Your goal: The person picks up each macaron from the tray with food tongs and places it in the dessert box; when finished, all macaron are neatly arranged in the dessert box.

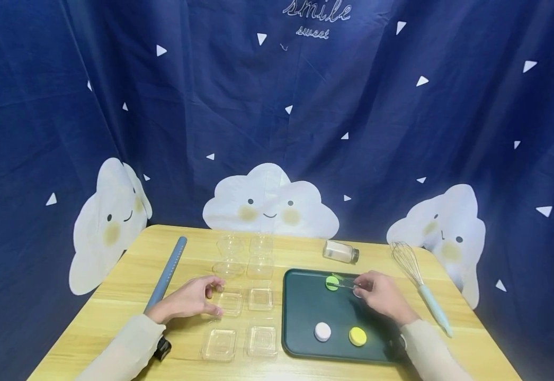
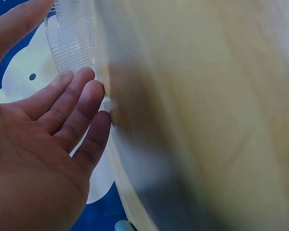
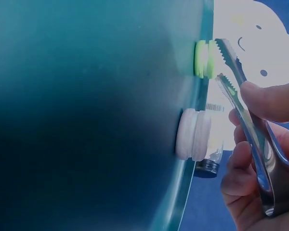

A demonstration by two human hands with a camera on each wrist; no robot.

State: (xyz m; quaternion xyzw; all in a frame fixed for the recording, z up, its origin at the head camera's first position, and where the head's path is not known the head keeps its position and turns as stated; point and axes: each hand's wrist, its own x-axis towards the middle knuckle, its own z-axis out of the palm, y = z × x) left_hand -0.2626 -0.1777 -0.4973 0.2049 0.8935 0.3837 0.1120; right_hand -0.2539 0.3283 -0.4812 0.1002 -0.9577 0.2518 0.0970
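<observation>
My right hand (image 1: 384,296) holds small metal tongs (image 3: 260,139) with toothed tips. The tips stand apart, close beside a green macaron (image 3: 204,59) near the far edge of a dark green tray (image 1: 305,301). A pale pink macaron (image 3: 193,134) sits by it, partly hidden by the hand in the head view. Nearer on the tray are a whitish macaron (image 1: 322,332) and a yellow macaron (image 1: 357,336). My left hand (image 1: 191,300), fingers loosely bent and thumb apart, is at the left side of a clear plastic box (image 1: 230,303); whether it touches is unclear.
More clear boxes, their lids raised at the back, stand around one box (image 1: 260,299). Behind the tray lies a jar (image 1: 340,252) with a dark cap. A whisk (image 1: 422,286) lies to the right, a blue-grey strip (image 1: 166,274) to the left.
</observation>
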